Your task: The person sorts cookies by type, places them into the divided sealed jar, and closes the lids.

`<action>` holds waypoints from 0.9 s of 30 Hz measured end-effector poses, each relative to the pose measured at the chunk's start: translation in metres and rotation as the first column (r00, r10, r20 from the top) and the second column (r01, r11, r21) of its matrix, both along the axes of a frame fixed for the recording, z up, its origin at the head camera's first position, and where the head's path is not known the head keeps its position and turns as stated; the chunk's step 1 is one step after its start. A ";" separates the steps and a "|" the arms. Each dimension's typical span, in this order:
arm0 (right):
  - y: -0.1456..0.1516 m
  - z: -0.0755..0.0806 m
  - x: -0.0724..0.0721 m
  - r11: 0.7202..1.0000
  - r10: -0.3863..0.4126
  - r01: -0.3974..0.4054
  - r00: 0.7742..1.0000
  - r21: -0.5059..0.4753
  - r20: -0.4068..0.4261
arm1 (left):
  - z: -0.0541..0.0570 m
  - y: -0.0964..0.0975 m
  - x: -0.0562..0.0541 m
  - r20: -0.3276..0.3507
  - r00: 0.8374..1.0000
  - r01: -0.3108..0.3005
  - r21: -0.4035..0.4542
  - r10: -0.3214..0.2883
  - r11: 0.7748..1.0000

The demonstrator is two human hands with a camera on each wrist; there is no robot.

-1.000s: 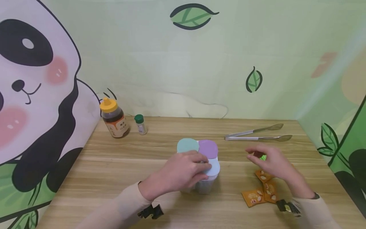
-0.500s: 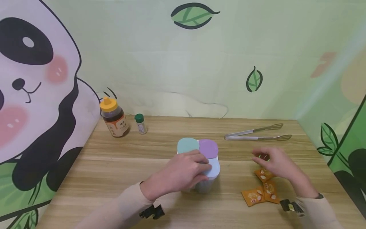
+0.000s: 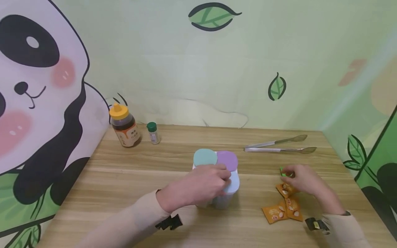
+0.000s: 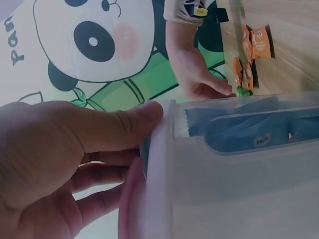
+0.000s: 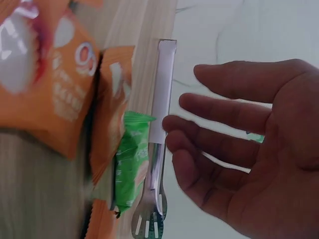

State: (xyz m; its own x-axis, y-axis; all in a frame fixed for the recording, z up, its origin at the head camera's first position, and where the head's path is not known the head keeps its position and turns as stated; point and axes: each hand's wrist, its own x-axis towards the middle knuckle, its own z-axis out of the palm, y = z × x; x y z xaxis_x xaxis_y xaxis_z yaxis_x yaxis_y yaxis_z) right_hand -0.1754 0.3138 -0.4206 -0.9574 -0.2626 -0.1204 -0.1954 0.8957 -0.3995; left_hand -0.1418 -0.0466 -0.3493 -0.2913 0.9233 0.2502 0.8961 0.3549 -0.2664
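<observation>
A clear storage box (image 3: 222,202) with teal, purple (image 3: 227,160) and light blue (image 3: 233,185) lids stands mid-table. My left hand (image 3: 198,184) lies over its near left part, fingers curled at the lids. In the left wrist view, its thumb presses the box's top edge and its fingers curl by a pink lid (image 4: 130,204). Blue packets (image 4: 249,132) show through the wall. My right hand (image 3: 305,177) hovers over a small green packet (image 3: 282,172), fingers loosely bent and holding nothing. Several orange snack packets (image 3: 275,213) lie just in front of it.
Metal tongs (image 3: 266,150) with slotted ends lie behind the right hand. At the back left stand a dark, honey-like bottle (image 3: 127,132) with a yellow cap and a small green-capped shaker (image 3: 153,134). A printed panda backdrop (image 3: 198,75) rises behind the table.
My left fingers have curled in more tightly over the lids. My right hand has shifted right and slightly down, so the green packet shows at its fingertips.
</observation>
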 end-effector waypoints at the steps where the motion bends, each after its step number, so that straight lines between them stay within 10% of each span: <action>1: 0.001 0.000 0.000 1.000 -0.008 0.008 1.000 0.007 0.010 | 0.000 0.000 0.000 -0.014 1.000 0.003 -0.005 -0.004 1.000; 12: 0.008 -0.003 -0.001 0.997 -0.071 0.070 0.995 0.013 0.065 | -0.004 -0.006 -0.002 0.151 0.988 -0.028 0.046 0.020 0.999; 27: 0.014 -0.010 0.003 0.994 -0.106 0.106 0.992 0.006 0.067 | -0.009 -0.027 -0.005 0.327 0.937 0.064 0.182 -0.122 0.981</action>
State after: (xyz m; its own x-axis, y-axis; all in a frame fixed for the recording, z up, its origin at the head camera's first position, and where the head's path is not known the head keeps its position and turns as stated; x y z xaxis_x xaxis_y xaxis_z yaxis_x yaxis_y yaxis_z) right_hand -0.1727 0.3276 -0.4303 -0.9694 -0.1597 -0.1864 -0.0720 0.9110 -0.4062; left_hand -0.1465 -0.0738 -0.3584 -0.2997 0.9040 0.3049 0.9539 0.2790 0.1105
